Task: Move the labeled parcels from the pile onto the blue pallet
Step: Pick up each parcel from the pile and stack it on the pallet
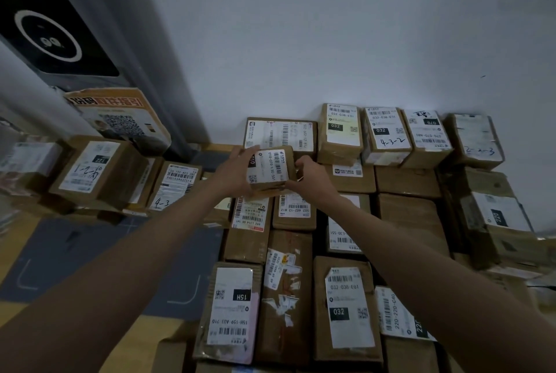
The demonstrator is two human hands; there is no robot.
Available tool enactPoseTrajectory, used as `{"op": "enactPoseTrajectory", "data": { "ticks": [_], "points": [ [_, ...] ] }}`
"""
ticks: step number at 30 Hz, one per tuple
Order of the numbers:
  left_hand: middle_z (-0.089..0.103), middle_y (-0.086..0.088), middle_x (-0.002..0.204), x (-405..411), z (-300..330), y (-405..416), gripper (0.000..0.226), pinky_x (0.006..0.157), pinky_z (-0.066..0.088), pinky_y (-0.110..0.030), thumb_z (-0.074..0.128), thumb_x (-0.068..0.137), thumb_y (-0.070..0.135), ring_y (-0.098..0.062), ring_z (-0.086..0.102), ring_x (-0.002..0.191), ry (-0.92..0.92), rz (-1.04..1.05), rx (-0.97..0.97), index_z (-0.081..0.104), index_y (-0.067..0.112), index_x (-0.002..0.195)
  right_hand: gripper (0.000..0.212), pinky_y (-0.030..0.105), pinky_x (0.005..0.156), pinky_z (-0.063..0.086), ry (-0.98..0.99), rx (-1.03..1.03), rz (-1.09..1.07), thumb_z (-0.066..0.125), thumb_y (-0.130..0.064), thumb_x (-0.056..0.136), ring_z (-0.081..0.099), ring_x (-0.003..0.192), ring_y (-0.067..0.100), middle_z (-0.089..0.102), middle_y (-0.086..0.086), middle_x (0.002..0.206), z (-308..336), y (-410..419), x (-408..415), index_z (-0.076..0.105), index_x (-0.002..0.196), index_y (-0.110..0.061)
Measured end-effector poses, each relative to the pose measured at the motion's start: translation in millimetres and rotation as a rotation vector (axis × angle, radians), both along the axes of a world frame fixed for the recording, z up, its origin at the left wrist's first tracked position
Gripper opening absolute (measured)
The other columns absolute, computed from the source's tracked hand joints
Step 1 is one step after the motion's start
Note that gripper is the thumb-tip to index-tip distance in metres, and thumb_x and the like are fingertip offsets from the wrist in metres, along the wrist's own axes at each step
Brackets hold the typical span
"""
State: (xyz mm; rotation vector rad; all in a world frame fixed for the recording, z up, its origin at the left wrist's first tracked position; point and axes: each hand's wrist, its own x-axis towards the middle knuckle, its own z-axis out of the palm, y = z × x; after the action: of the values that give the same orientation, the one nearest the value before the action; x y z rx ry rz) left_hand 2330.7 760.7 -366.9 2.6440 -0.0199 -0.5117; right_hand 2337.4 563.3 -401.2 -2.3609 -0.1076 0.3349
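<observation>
A small brown parcel (270, 169) with a white barcode label marked 010 is held between both hands above the packed stack of labeled cardboard parcels (288, 291). My left hand (233, 172) grips its left side, fingers curled over the top edge. My right hand (311, 175) holds its right side. The stack fills the middle and right of the view up to the wall. The blue pallet is hidden beneath the boxes; only a thin blue strip shows at the bottom edge.
A looser group of parcels (99, 171) lies at the left beside a grey pillar (156, 71), with an orange QR-code sign (120, 117) leaning there. Grey and yellow floor (90, 252) shows at lower left. A white wall (331, 41) stands behind the stack.
</observation>
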Motion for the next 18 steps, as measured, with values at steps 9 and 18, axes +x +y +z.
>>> {"op": "enactPoseTrajectory", "data": {
  "ticks": [9,18],
  "points": [
    [0.034,-0.011,0.145,14,-17,4,0.094,0.092,0.054,-0.040,0.071,0.079,0.000,-0.029,0.047,0.127,-0.115,0.147,-0.085,0.014,0.019,0.151,0.035,0.026,0.065,0.050,0.026,0.068,-0.066,0.076,-0.029,0.083,0.061,0.089,0.013,0.061,-0.006,0.096,-5,10,7,0.049,0.102,-0.017],
    [0.047,-0.009,0.144,11,-24,15,0.108,0.094,0.048,-0.045,0.074,0.082,0.017,-0.029,0.051,0.126,-0.082,0.175,-0.059,-0.007,0.015,0.155,0.040,0.038,0.075,0.056,0.049,-0.010,-0.054,0.074,-0.031,0.084,0.062,0.092,0.018,0.061,-0.001,0.104,11,14,4,0.047,0.109,-0.014]
  ]
}}
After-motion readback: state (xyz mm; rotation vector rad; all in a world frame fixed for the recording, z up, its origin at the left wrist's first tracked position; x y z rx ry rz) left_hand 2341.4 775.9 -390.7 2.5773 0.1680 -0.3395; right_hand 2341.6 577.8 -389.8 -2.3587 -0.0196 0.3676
